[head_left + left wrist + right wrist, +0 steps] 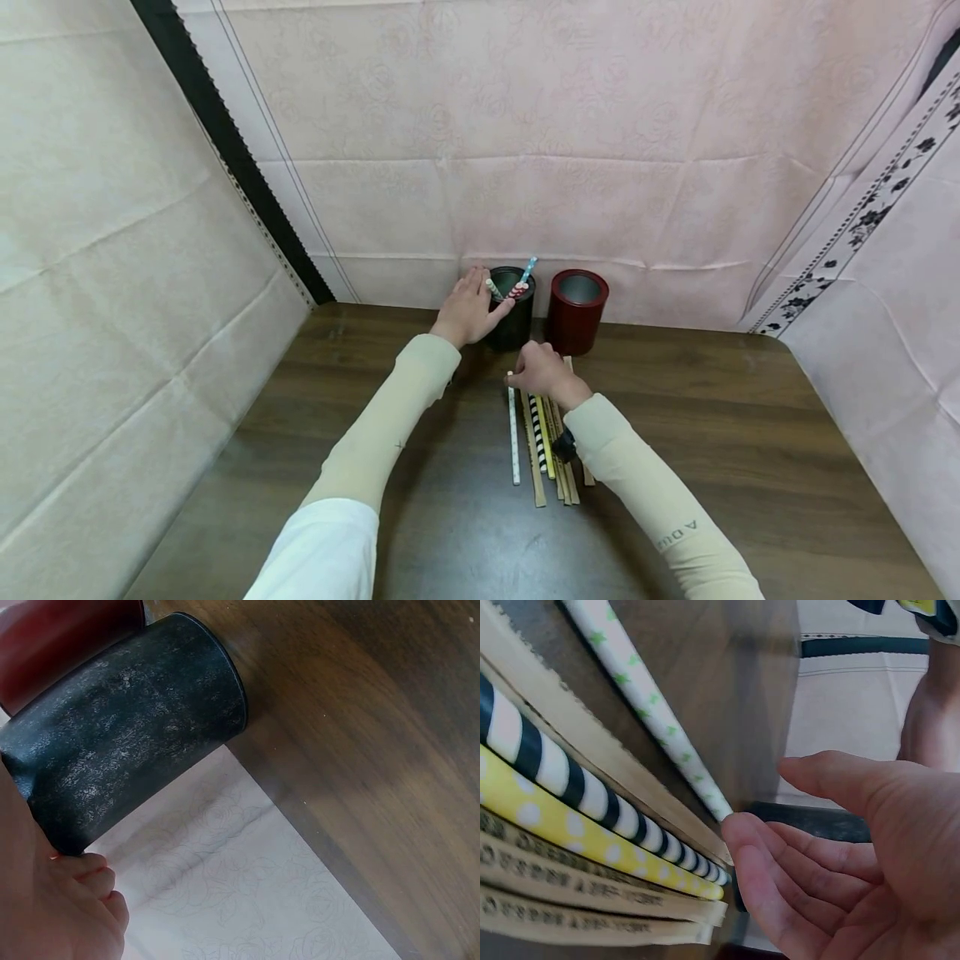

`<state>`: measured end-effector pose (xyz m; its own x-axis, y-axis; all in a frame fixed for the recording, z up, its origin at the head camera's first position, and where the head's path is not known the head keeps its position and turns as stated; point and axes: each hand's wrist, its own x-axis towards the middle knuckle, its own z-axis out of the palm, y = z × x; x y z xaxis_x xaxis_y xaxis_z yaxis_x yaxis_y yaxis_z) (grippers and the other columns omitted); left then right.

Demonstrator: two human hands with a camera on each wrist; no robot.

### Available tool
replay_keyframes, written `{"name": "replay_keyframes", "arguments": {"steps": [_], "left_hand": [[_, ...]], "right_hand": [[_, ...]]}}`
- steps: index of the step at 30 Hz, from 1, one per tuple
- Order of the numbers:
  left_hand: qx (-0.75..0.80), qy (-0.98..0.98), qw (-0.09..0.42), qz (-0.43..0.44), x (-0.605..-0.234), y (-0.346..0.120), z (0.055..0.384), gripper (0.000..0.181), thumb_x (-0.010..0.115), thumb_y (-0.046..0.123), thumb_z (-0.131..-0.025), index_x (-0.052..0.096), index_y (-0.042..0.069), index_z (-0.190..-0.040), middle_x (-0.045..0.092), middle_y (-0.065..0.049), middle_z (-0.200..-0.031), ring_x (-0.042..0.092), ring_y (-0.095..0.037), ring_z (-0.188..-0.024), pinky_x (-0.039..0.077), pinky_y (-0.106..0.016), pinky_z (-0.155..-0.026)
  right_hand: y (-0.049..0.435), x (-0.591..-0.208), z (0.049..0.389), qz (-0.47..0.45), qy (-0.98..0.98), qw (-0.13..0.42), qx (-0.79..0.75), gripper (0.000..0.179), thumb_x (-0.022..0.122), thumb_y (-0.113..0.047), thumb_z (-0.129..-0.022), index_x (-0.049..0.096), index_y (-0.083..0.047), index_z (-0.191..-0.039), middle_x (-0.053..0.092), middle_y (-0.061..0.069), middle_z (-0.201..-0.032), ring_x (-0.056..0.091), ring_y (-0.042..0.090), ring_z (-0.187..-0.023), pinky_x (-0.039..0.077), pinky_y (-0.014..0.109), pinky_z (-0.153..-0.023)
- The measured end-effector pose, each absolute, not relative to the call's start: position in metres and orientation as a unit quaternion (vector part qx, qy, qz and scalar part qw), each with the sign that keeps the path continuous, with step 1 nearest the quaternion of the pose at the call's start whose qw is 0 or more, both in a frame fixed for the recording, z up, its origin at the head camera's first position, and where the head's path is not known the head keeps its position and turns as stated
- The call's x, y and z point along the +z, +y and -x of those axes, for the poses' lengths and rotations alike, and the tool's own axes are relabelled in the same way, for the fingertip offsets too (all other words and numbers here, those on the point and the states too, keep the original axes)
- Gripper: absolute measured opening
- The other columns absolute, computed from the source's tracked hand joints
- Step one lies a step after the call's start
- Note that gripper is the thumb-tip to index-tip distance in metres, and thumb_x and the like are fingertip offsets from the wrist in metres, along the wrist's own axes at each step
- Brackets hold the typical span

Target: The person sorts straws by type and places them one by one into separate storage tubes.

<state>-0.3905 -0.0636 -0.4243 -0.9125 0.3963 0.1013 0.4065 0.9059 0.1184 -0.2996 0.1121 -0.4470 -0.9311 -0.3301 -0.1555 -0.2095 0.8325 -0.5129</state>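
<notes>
My left hand [467, 310] holds the dark green cup [514, 327] at its upper left side, thumb in front and fingers around the back. In the left wrist view the curled fingers are right at the cup's rim. Inside the cup lean a blue patterned straw [528, 268], a red-and-white straw [517, 290] and a green-and-white straw [493, 289]. Over the table, my right hand [542, 370] has its index fingertip against the far end of a white straw with green stars [643, 697]. Its thumb stands apart from the straw.
Beside the green cup stands a dark red cup [573, 321]. A black-and-white striped straw [581, 784], a yellow dotted straw [577, 836] and several light-brown printed sticks [592, 907] lie side by side on the wooden table [697, 425]. Cloth-covered walls [562, 108] enclose the table's back and sides.
</notes>
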Motion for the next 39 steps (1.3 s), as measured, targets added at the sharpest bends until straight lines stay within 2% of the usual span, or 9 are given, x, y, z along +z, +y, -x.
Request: {"name": "replay_keyframes", "arguments": {"steps": [3, 10, 15, 22, 29, 34, 39], "left_hand": [[-0.068, -0.975, 0.039, 0.206, -0.423, -0.063, 0.390, 0.092, 0.023, 0.067, -0.109, 0.015, -0.004, -0.167, 0.013, -0.018, -0.178, 0.009, -0.029, -0.167, 0.012, -0.040, -0.136], [-0.063, -0.976, 0.043, 0.205, -0.421, -0.062, 0.389, 0.090, 0.022, 0.066, -0.110, 0.017, -0.004, -0.167, 0.015, -0.018, -0.178, 0.010, -0.029, -0.167, 0.014, -0.041, -0.136], [-0.063, -0.976, 0.045, 0.206, -0.422, -0.062, 0.390, 0.091, 0.022, 0.067, -0.109, 0.017, -0.004, -0.166, 0.015, -0.019, -0.177, 0.010, -0.030, -0.167, 0.014, -0.041, -0.136], [-0.066, -0.976, 0.041, 0.205, -0.425, -0.062, 0.391, 0.092, 0.022, 0.067, -0.109, 0.017, -0.004, -0.167, 0.014, -0.018, -0.178, 0.009, -0.029, -0.167, 0.013, -0.040, -0.136], [-0.067, -0.976, 0.043, 0.204, -0.426, -0.062, 0.390, 0.091, 0.023, 0.067, -0.109, 0.018, -0.004, -0.167, 0.015, -0.018, -0.178, 0.010, -0.029, -0.167, 0.012, -0.040, -0.136], [-0.066, -0.976, 0.041, 0.201, -0.424, -0.062, 0.387, 0.090, 0.023, 0.066, -0.109, 0.019, -0.003, -0.167, 0.014, -0.017, -0.178, 0.010, -0.029, -0.167, 0.012, -0.040, -0.137], [-0.061, -0.977, 0.041, 0.202, -0.423, -0.063, 0.387, 0.089, 0.022, 0.066, -0.110, 0.019, -0.003, -0.167, 0.014, -0.016, -0.178, 0.010, -0.029, -0.167, 0.012, -0.040, -0.137]], "right_hand": [[0.110, -0.454, 0.300, 0.132, 0.951, 0.128, -0.250, 0.038, 0.076, -0.024, -0.099, 0.077, 0.001, -0.070, 0.048, -0.004, -0.050, 0.043, 0.011, -0.047, 0.034, 0.024, -0.046], [0.105, -0.463, 0.304, 0.087, 0.955, 0.148, -0.242, 0.029, 0.077, -0.028, -0.098, 0.077, -0.006, -0.080, 0.067, 0.005, -0.066, 0.062, 0.018, -0.061, 0.048, 0.027, -0.056], [0.102, -0.468, 0.307, 0.072, 0.962, 0.135, -0.227, 0.027, 0.079, -0.029, -0.096, 0.069, -0.008, -0.082, 0.066, 0.007, -0.074, 0.063, 0.021, -0.067, 0.051, 0.030, -0.062], [0.098, -0.474, 0.309, 0.054, 0.965, 0.123, -0.224, 0.026, 0.080, -0.027, -0.095, 0.066, -0.008, -0.084, 0.063, 0.008, -0.075, 0.061, 0.022, -0.068, 0.049, 0.030, -0.061], [0.098, -0.473, 0.312, 0.027, 0.955, 0.153, -0.252, 0.024, 0.077, -0.027, -0.098, 0.068, -0.007, -0.087, 0.068, 0.010, -0.079, 0.065, 0.023, -0.070, 0.052, 0.029, -0.060], [0.100, -0.473, 0.318, 0.020, 0.948, 0.174, -0.267, 0.025, 0.075, -0.028, -0.099, 0.071, -0.007, -0.086, 0.073, 0.008, -0.075, 0.068, 0.020, -0.065, 0.053, 0.027, -0.058], [0.102, -0.470, 0.319, 0.023, 0.945, 0.169, -0.278, 0.030, 0.074, -0.029, -0.099, 0.072, -0.007, -0.079, 0.073, 0.006, -0.069, 0.065, 0.017, -0.059, 0.048, 0.026, -0.055]]}}
